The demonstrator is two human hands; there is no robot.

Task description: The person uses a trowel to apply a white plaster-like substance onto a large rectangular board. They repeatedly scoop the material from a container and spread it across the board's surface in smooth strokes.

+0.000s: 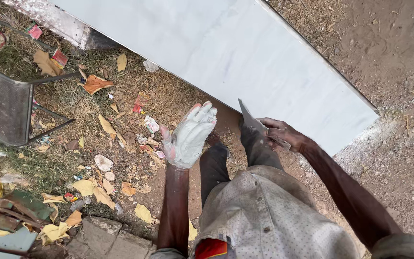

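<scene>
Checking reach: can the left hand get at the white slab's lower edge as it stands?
Probably yes. The left hand, coated in pale paste, is open and raised just short of the white slab, with nothing between them. The right hand holds a flat blade beside it.

A pale dotted shirt with buttons, dark trousers, rolled sleeves; whitish paste coats the left hand.

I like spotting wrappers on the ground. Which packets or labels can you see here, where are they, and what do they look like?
Red and pink packet: top left, on dry grass, small and squarish.
Red wrapper: just below it, beside a brown leaf, small rectangle.
Red scrap: middle of the ground, crumpled.
Pale wrapper: left of the left hand, whitish with green and pink.
</scene>
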